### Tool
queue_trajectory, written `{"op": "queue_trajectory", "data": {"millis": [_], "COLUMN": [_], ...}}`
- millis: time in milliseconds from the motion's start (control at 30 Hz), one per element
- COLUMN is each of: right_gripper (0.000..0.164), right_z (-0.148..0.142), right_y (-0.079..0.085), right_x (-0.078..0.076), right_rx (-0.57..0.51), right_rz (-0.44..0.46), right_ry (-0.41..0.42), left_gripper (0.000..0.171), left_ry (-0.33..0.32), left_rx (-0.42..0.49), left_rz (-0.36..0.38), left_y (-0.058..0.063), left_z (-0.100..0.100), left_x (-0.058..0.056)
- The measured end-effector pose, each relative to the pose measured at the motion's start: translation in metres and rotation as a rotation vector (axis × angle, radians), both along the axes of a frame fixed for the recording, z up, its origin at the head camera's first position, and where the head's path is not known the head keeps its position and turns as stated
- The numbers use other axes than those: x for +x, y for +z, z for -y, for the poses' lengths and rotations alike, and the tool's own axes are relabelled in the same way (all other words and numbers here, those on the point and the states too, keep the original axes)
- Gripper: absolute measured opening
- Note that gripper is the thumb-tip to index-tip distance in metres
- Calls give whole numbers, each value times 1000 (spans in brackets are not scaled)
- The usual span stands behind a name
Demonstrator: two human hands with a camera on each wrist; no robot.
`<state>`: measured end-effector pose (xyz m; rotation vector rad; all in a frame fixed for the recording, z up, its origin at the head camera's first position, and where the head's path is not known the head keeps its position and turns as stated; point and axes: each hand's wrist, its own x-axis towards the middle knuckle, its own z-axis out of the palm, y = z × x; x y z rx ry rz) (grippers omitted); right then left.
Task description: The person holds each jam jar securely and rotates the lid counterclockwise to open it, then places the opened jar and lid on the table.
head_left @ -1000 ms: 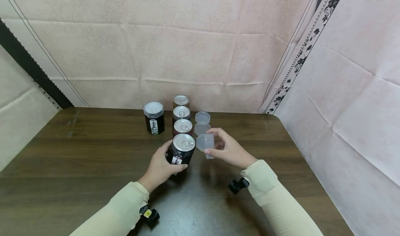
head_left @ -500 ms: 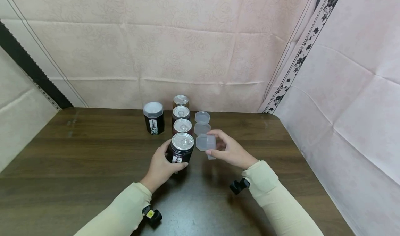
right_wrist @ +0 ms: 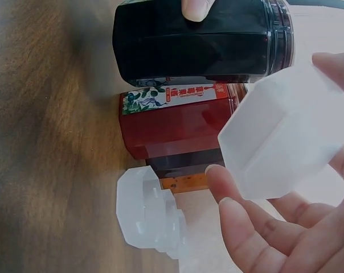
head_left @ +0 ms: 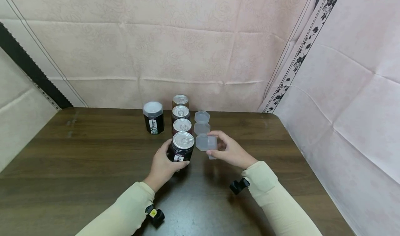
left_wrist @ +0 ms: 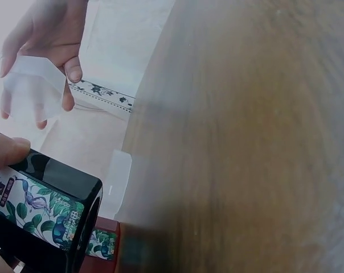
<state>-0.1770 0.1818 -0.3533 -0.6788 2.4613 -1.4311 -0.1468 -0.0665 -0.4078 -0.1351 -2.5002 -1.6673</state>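
My left hand (head_left: 167, 166) grips a dark hexagonal jar (head_left: 183, 151) with a silver pull-tab top, its thumb across the front. The jar stands nearest in a row of similar jars; the left wrist view shows its flowered label (left_wrist: 38, 207). Just to its right, my right hand (head_left: 230, 150) pinches a clear plastic lid (right_wrist: 283, 136) by its edges, thumb on the near side and fingers on the far side. The lid is held on edge beside the jar's top. Behind the gripped jar comes a red jar (right_wrist: 177, 125), its silver top (head_left: 182, 125) showing from above.
Farther back in the row are another dark jar (head_left: 181, 112) and an amber one (head_left: 180, 100). Several clear lids (right_wrist: 140, 207) lie in a line right of the jars. A black jar with its lid on (head_left: 153, 118) stands left, near the cloth backdrop (head_left: 187, 55).
The held lid and my right hand have shifted slightly right. My left forearm has edged right too, while the hand keeps its grip on the dark jar.
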Motion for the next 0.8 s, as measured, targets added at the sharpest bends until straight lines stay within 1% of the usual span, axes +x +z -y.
{"op": "queue_trajectory", "data": {"millis": [367, 800], "right_gripper": [53, 58], "right_z": [0, 0], "right_y": [-4, -8], "right_x": [0, 0], "right_rx": [-15, -37], "right_rz": [-14, 24], "right_ry": [-30, -61], "left_gripper": [86, 87], "left_ry": [1, 19], "left_rx": [-7, 8], "left_rz": [13, 13], "left_y": [0, -4], "left_z": [-3, -5], "left_x": [0, -2]}}
